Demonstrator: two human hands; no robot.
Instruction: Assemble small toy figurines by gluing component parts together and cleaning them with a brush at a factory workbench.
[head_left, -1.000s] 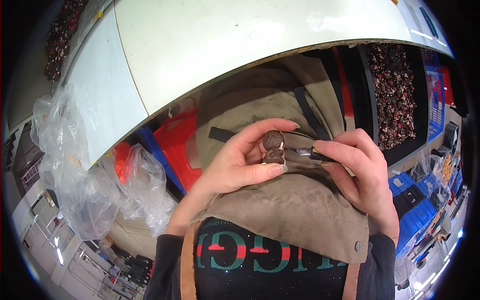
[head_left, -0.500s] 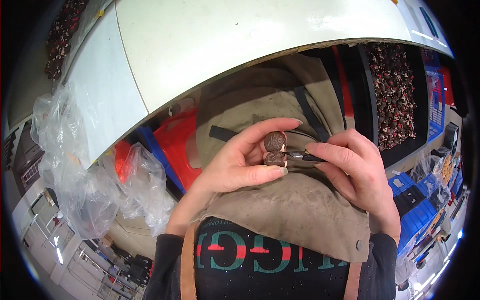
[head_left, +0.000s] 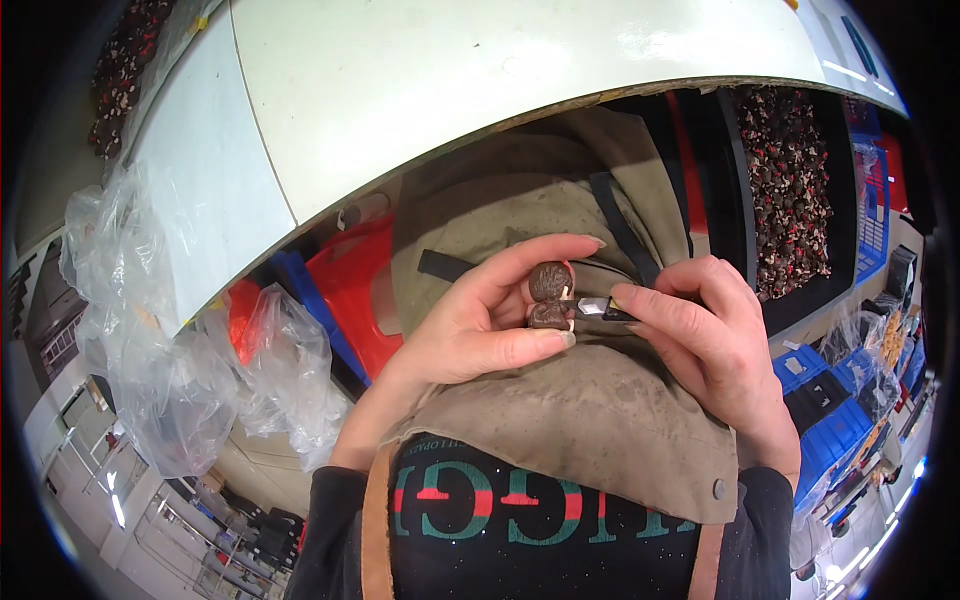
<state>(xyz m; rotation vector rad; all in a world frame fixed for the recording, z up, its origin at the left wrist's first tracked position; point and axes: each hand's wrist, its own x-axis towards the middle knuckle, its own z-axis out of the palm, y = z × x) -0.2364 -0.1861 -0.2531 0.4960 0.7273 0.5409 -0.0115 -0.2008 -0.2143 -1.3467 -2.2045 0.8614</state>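
Note:
Above my lap, my left hand (head_left: 490, 318) is closed round a small dark-brown figurine (head_left: 551, 283) with a rounded, textured head and a bit of red and pale colour at its edge. A second rounded brown part lies below the head, near my thumb; whether it belongs to the same piece I cannot tell. In a pinch, my right hand (head_left: 706, 322) holds a small knife (head_left: 594, 307) with a short pale blade and a dark handle. The blade's tip points left, at or very near the gap between the two brown parts.
A white table (head_left: 500, 50) curves across the far side. On the right stands a black tray (head_left: 746, 200) heaped with small brown, red and pale pieces. Clear plastic bags (head_left: 170, 340) hang at the left, beside a red chair (head_left: 350, 290). Blue crates (head_left: 825, 425) stand at right.
The knife blade has turned, so its bright flat side now shows. The figurine has shifted slightly in my left fingers. Both hands stay in nearly the same place.

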